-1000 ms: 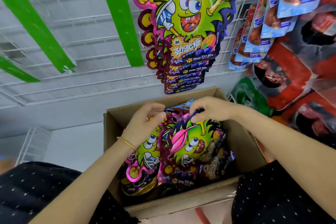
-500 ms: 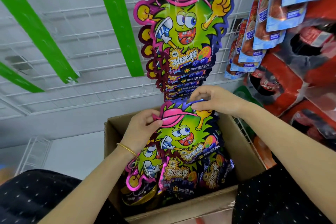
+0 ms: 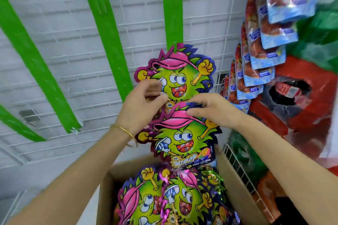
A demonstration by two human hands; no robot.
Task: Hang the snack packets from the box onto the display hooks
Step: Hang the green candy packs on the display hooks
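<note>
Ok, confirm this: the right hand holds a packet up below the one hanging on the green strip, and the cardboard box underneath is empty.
Wrong: the head view shows the cardboard box holds more packets. The right hand does hold the raised packet below the hanging packet on the green strip.

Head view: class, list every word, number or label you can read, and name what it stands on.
"30", probably: small print, lower right of the held snack packet.
Yellow Chinese title on that packet: too blurred to read.
Blue labels on the hanging packets: too blurred.
Label on the red pack: too blurred.
</note>
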